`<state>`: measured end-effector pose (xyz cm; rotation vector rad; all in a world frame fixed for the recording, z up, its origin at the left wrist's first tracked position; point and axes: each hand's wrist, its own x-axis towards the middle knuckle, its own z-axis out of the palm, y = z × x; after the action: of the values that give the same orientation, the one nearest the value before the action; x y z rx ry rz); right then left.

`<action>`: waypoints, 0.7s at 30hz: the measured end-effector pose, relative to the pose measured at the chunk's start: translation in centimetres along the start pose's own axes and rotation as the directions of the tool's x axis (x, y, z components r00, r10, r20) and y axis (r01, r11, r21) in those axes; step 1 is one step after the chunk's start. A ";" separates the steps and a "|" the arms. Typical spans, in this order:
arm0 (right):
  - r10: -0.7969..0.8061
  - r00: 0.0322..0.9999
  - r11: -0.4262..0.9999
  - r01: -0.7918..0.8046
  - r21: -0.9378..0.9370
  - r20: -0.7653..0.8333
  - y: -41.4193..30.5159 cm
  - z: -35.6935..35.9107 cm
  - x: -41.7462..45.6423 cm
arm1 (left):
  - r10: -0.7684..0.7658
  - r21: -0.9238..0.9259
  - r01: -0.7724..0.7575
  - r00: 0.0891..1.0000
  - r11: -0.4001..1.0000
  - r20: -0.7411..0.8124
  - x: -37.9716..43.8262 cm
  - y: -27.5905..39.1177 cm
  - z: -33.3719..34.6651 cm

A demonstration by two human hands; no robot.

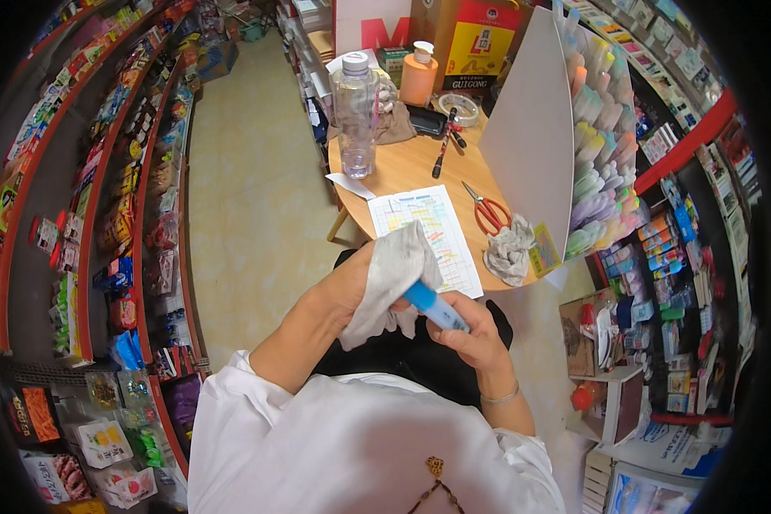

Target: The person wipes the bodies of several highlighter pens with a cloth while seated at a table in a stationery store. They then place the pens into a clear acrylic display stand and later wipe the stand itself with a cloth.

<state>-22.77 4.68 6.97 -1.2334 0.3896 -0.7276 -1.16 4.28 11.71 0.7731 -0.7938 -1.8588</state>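
Observation:
A greyish-white cloth [395,263] is draped over my left hand [353,283] and hides most of its fingers. My right hand [478,334] grips a marker [435,306] with a blue end and a pale, translucent body. The marker's blue end meets the cloth; whether the hidden left fingers also pinch it cannot be seen. Just beyond both hands lies a sheet of paper [453,241] with a printed grid and coloured strokes. On the table to its right are red-handled scissors [491,215] and a crumpled grey cloth [511,254].
On the round wooden table [417,167] stand a clear plastic bottle [356,122] and an orange pump bottle [419,77]. Pens [446,144] and a tape roll [459,109] lie behind. A display rack of markers [601,148] rises at right. Stocked shelves [122,186] line the left side.

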 end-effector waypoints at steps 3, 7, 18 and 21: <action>0.008 0.998 0.928 -0.033 0.371 0.069 0.2 0.9 0.8 | -0.069 -0.120 0.046 0.979 0.992 -0.191 0.6 0.1 1.1; 0.018 0.995 0.781 -0.073 0.620 0.095 0.7 1.7 1.6 | 0.058 -0.353 -0.108 0.987 0.929 -0.149 2.8 -2.0 0.9; -0.029 0.921 0.945 -0.101 -0.310 -0.389 1.0 4.2 2.9 | 0.252 -0.101 -0.261 0.964 0.960 -0.088 4.3 -2.7 -1.4; -0.123 0.907 0.898 -0.071 -0.435 -0.402 1.2 4.3 2.8 | 0.194 -0.159 -0.206 0.977 0.966 -0.089 4.3 -3.2 -1.1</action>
<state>-17.69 6.00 7.50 -1.5070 0.9399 -0.9676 -3.53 1.25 7.79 0.6266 -0.6358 -1.6821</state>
